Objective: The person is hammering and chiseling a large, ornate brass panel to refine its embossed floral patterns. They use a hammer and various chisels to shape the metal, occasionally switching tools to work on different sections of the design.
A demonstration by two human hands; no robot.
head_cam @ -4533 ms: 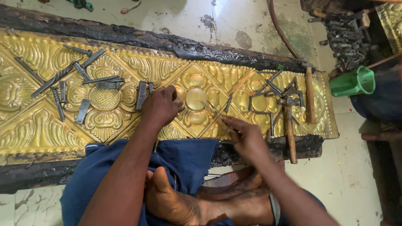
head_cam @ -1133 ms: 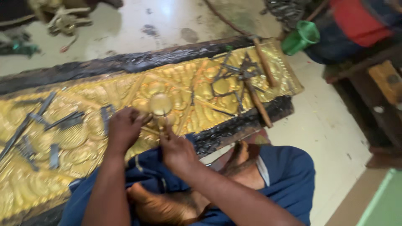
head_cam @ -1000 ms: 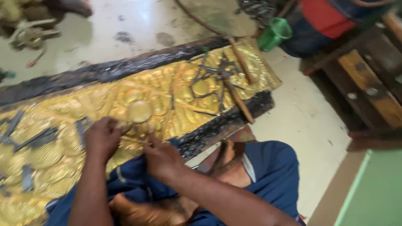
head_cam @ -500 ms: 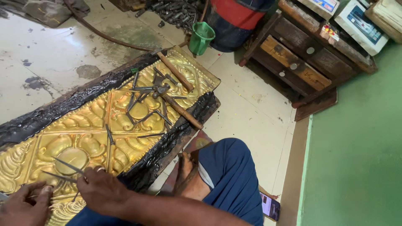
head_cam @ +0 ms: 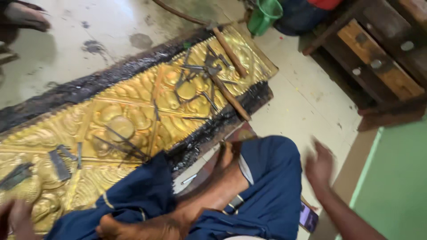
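Head view, landmark: the long embossed gold panel [head_cam: 133,129], lying slantwise on the floor [head_cam: 89,26] on a charred black board [head_cam: 98,82].
Right hand: the right hand [head_cam: 319,165] is off the panel, well to the right of it, raised over the pale floor beyond the blue-trousered knee [head_cam: 271,178]; it is blurred, the fingers look spread apart, and it holds nothing.
Left hand: the left hand [head_cam: 15,218] shows only partly at the bottom left corner, at the panel's near left end; cannot tell whether it is spread or closed, nor whether it holds anything.
On the panel, middle: thin dark metal punches [head_cam: 122,142] lie loose across a round boss, just beyond the blue cloth.
On the panel, left end: flat grey chisels [head_cam: 58,162] lie near the left hand.
On the panel, far right end: a heap of metal tools [head_cam: 200,75] with two wooden-handled hammers [head_cam: 229,95] across it.
Beyond the panel's far right end: a green cup [head_cam: 264,15].
Right of the panel: a dark wooden cabinet [head_cam: 378,58] and a green wall [head_cam: 396,186].
Near edge of the panel: the person's bare foot [head_cam: 142,226] and crossed legs.
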